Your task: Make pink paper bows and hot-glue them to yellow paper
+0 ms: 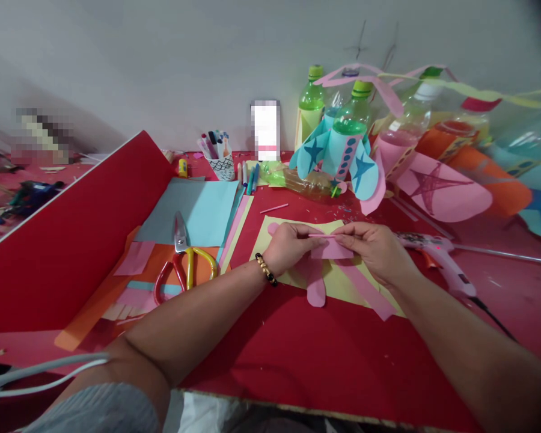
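Both hands pinch the top edge of a small pink paper piece (332, 249), which looks folded or rolled along that edge. My left hand (293, 246) grips its left end, fingers closed, with a dark beaded bracelet on the wrist. At the right end, my right hand (373, 245) holds it between thumb and fingers. Beneath them lies a yellow paper sheet (293, 273). A rounded pink paper strip (316, 287) and a straight pink paper strip (373, 294) lie on the sheet, their upper ends hidden under the held piece.
Scissors (184, 264) rest on coloured papers at left, beside a red board (81, 222). A glue gun (451, 264) with a cord lies right. Decorated bottles (351, 129) stand behind. A bottle (304, 182) lies near a pen cup (222, 165) and a phone (265, 129).
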The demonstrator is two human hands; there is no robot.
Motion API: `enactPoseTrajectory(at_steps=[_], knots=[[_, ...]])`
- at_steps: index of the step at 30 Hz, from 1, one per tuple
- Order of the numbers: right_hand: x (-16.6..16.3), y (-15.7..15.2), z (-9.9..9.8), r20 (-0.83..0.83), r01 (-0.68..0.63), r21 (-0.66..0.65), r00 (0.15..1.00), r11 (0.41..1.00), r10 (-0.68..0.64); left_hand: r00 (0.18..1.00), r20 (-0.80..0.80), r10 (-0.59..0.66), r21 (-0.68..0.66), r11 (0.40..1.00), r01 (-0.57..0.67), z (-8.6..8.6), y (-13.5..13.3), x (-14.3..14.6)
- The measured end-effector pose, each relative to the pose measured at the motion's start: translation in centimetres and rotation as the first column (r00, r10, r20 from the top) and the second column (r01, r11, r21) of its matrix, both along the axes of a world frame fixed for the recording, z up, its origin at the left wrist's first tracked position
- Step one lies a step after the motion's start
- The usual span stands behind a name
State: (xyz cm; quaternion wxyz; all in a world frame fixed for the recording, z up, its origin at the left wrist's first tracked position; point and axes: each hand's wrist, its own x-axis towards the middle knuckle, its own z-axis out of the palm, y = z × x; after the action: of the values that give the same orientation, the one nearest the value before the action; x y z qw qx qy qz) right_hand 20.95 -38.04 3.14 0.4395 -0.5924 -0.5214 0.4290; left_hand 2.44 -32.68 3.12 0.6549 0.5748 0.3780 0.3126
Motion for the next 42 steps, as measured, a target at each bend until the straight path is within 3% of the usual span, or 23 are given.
enactPoseTrajectory(at_steps=[7, 13, 24, 28, 33, 37, 42], knots=[[0.08, 0.09, -0.15, 0.012, 0.023, 0.004, 1.0, 1.0, -0.023, 1.0, -0.006, -0.009, -0.042, 0.999, 0.009, -0.31, 0.17, -0.02], [-0.32, 0.0, 0.22, -0.169, 0.043, -0.076, 0.984, 0.996, -0.055, 0.999, -0.045, -0.019, 0.03, 0.999, 0.02, -0.34, 0.38, -0.09], [-0.32, 0.07, 0.08, -0.273, 0.049, -0.084, 0.96, 0.995, -0.07, 0.993, 0.087, 0.075, -0.111, 0.992, -0.065, 0.46, -0.01, 0.04], [-0.26, 0.03, 0.07, -0.256, 0.05, -0.1, 0.964, 0.994, -0.074, 0.996, 0.056, 0.063, -0.031, 0.998, -0.062, 0.63, -0.06, 0.01], [-0.47, -0.04, 0.5, -0.261, 0.0, -0.218, 0.964, 0.976, -0.058, 0.996, -0.044, 0.072, 0.135, 0.989, -0.065, 0.59, 0.0, -0.01], [-0.34, 0.03, 0.36, -0.246, 0.02, -0.152, 0.968, 0.988, -0.058, 0.998, -0.039, 0.054, 0.134, 0.99, -0.048, 0.24, 0.11, 0.02], [0.09, 0.19, -0.28, -0.126, 0.062, -0.017, 0.99, 0.998, -0.064, 0.997, 0.067, 0.049, -0.048, 0.998, -0.046, 0.12, 0.1, 0.07]])
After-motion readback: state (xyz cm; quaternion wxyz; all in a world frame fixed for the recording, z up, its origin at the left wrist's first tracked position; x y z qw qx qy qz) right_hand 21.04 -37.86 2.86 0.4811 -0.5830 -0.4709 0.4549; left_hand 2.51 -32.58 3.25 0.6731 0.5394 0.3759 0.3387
